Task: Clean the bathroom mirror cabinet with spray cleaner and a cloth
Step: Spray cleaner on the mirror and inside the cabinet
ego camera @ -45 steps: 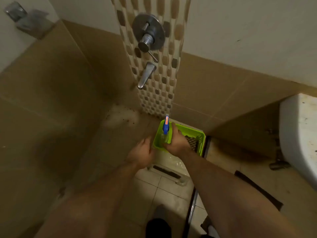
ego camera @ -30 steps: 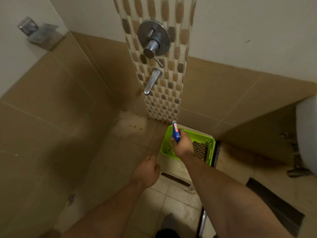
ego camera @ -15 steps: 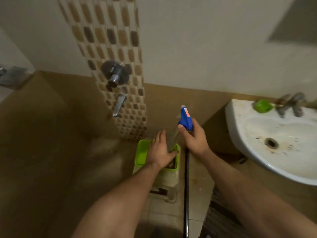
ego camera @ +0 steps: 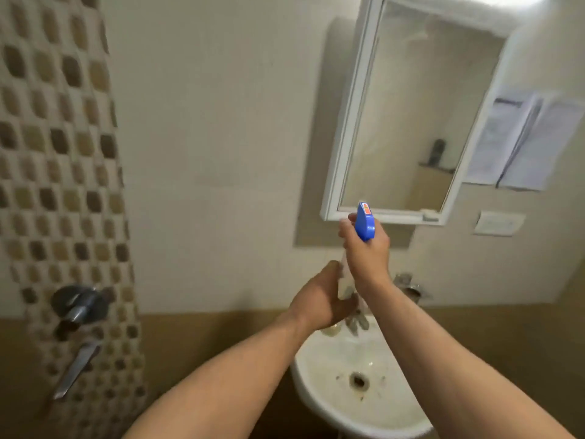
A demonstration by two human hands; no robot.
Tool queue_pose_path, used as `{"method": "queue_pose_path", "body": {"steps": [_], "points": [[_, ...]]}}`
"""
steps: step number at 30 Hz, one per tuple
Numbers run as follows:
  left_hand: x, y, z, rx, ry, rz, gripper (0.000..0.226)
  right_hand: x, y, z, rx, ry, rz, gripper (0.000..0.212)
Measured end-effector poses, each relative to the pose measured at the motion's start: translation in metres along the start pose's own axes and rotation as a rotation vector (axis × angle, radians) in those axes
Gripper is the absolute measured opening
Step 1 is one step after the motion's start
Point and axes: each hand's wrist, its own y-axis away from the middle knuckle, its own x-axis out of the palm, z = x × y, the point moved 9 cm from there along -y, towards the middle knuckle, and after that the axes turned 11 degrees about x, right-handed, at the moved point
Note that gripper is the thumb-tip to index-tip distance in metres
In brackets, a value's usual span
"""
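A white-framed mirror cabinet (ego camera: pixel 408 112) hangs on the wall at the upper right. Just below its lower left corner my right hand (ego camera: pixel 367 255) grips the neck of a clear spray bottle with a blue trigger head (ego camera: pixel 364 221), nozzle pointing up toward the mirror. My left hand (ego camera: pixel 319 299) cups the bottom of the bottle from the left, fingers wrapped around its base. No cloth is visible.
A white, stained sink (ego camera: pixel 357 384) sits below my hands, its tap (ego camera: pixel 408 285) mostly hidden behind my right arm. A shower mixer and spout (ego camera: pixel 76 308) sit on a mosaic tile strip at left. Papers (ego camera: pixel 522 137) and a switch plate (ego camera: pixel 498 223) are right of the cabinet.
My right hand lifted the spray bottle out of the green basket on the floor and raised it to the mirror. My left hand came up to the bottle's base. The view swung up and right.
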Motion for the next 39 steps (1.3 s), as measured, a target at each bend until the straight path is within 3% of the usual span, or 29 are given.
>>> {"method": "queue_pose_path", "body": {"steps": [4, 7, 11, 16, 19, 29, 39], "points": [[-0.029, -0.062, -0.073, 0.212, -0.142, 0.045, 0.076, -0.028, -0.043, 0.087, -0.181, 0.062, -0.076, 0.022], [-0.054, -0.093, -0.108, 0.339, -0.383, 0.128, 0.101, -0.034, -0.063, 0.144, -0.292, 0.124, -0.047, 0.027], [-0.103, -0.129, -0.128, 0.397, -0.633, 0.038, 0.098, -0.044, -0.080, 0.210, -0.393, 0.211, -0.080, 0.041], [-0.162, -0.178, -0.150, 0.426, -0.927, -0.189, 0.086, -0.053, -0.096, 0.244, -0.353, 0.208, -0.115, 0.031], [-0.179, -0.205, -0.169, 0.496, -0.999, -0.196, 0.087, -0.055, -0.102, 0.256, -0.376, 0.233, -0.153, 0.028], [-0.199, -0.285, -0.165, 0.409, -1.121, -0.108, 0.096, -0.051, -0.135, 0.268, -0.382, 0.389, -0.212, 0.032], [-0.217, -0.323, -0.154, 0.332, -1.222, -0.164, 0.147, -0.051, -0.161, 0.283, -0.433, 0.441, -0.278, 0.035]]}}
